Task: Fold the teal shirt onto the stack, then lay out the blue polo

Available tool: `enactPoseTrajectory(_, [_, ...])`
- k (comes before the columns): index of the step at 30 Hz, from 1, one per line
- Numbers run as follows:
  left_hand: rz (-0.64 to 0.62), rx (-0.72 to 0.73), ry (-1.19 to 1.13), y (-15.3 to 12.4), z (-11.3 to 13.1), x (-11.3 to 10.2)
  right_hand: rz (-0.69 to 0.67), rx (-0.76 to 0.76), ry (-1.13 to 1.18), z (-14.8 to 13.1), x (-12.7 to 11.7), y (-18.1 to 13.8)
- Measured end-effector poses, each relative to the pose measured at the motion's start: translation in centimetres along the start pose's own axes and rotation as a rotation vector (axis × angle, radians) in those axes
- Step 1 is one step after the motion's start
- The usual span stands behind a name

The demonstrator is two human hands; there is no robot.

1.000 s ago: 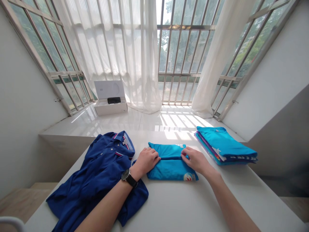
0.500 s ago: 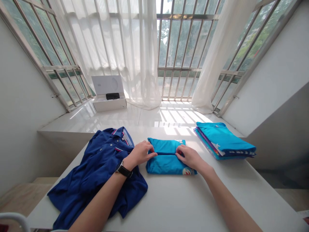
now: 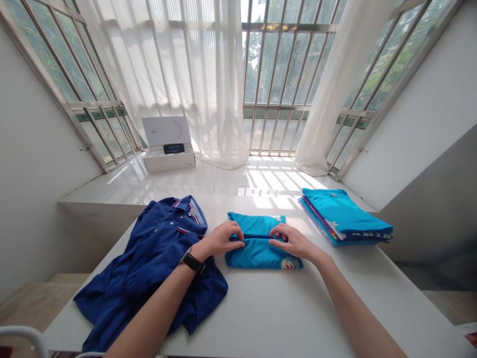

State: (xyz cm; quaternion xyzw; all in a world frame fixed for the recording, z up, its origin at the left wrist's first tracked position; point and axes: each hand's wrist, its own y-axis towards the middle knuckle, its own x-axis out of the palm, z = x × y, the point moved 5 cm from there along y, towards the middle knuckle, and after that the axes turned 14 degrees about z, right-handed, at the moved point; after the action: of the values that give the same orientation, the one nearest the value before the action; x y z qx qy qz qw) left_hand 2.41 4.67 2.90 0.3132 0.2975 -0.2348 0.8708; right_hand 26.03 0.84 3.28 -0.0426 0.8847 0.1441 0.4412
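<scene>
Compared with half a second ago, the thumbs of both hands stand farther from their fingers: the left hand [image 3: 219, 237] and right hand [image 3: 294, 241] are spread, fingers above and thumbs below the dark crease of the folded bright-blue garment [image 3: 257, 254]. That garment lies mid-counter, between the navy polo shirt [image 3: 149, 258] on the left and the stack of folded clothes [image 3: 357, 215] on the right, and has barely moved. On the sill [image 3: 223, 181], an open white box [image 3: 169, 163] with its lid raised holds a black device [image 3: 174, 148]; as far as such a small view tells, its screen now glows faintly where it was dark. Bare counter [image 3: 283, 308] runs from the garment to the near edge, while the polo's sleeve lies just beside the garment's left end.
</scene>
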Motion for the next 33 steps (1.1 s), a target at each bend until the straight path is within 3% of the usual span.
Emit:
enactPoseTrajectory(5, [0.117, -0.050, 0.022, 0.1, -0.1, 0.7, -0.006, -0.016, -0.009, 0.6, 0.4, 0.0])
enactPoseTrajectory(14, [0.128, -0.060, 0.133, -0.4, -1.6, 1.9, -0.024, -0.029, -0.063, 0.6, 0.1, -0.1])
enactPoseTrajectory(23, [0.134, -0.063, 0.092, -0.2, -1.7, 2.0, -0.048, 0.110, 0.026, 1.6, -1.2, -0.3])
enactPoseTrajectory(33, [0.145, -0.067, 0.081, -0.2, -1.7, 1.8, 0.136, 0.047, -0.093, 3.2, -0.5, 0.3])
